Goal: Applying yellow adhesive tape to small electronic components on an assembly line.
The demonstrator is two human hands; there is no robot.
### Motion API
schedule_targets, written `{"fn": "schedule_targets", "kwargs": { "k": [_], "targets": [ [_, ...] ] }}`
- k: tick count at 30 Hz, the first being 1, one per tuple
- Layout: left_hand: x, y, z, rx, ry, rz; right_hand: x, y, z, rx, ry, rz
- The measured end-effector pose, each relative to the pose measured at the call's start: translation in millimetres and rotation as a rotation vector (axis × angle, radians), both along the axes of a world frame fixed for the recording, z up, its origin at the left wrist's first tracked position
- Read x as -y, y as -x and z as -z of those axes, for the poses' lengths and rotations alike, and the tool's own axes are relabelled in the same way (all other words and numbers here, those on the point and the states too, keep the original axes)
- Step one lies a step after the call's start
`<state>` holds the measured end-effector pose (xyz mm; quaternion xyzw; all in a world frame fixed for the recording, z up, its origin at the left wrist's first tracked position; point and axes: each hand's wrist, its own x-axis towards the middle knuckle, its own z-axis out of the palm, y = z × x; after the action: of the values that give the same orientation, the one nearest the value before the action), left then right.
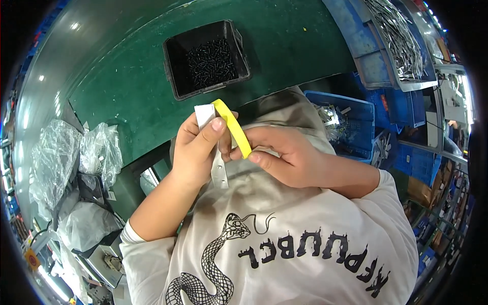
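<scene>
My left hand (pixel 194 150) is closed around a pale metal strip (pixel 219 175) with small holes near its lower end. The strip stands roughly upright, and my thumb presses on its upper part. A curved bright yellow strip (pixel 235 130) runs from the metal strip's top down to my right hand (pixel 287 157). Its lower end is pinched between my right thumb and fingers. The yellow strip's upper end lies beside the metal strip; whether they are joined I cannot tell. My fingers hide the metal strip's middle.
On the green table (pixel 290 46) a black bin (pixel 171 76) holds many small black screws (pixel 213 63). At the upper right, a blue bin (pixel 373 68) is full of long metal strips. A blue crate (pixel 363 114) with small metal parts stands below it. Clear plastic bags (pixel 56 162) lie at left.
</scene>
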<state>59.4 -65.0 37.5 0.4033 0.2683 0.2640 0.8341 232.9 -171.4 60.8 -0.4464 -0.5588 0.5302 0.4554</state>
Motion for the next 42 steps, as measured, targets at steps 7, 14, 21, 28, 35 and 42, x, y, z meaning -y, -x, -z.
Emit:
{"fn": "schedule_targets", "kwargs": {
  "k": [7, 14, 21, 28, 35, 42],
  "targets": [
    [-5, 7, 1, 0.104, -0.062, 0.087, -1, -6, 15, 0.288, -0.106, 0.005],
    [-4, 10, -3, 0.049, -0.158, 0.194, -3, -5, 19, 0.278, -0.186, 0.010],
    [-1, 7, 2, -0.016, -0.567, 0.258, 4, -8, 30, -0.158, 0.120, 0.036],
    [4, -4, -1, -0.249, -1.228, 0.209, -4, -6, 29, -0.693, 0.334, 0.051],
    [6, -6, 0, -0.263, -1.450, 0.153, -5, 0, 22, -0.740, 0.432, 0.061],
    [5, -6, 2, -0.285, -1.551, 0.114, -6, -3, 21, -0.704, 0.471, 0.049]
  ]
}}
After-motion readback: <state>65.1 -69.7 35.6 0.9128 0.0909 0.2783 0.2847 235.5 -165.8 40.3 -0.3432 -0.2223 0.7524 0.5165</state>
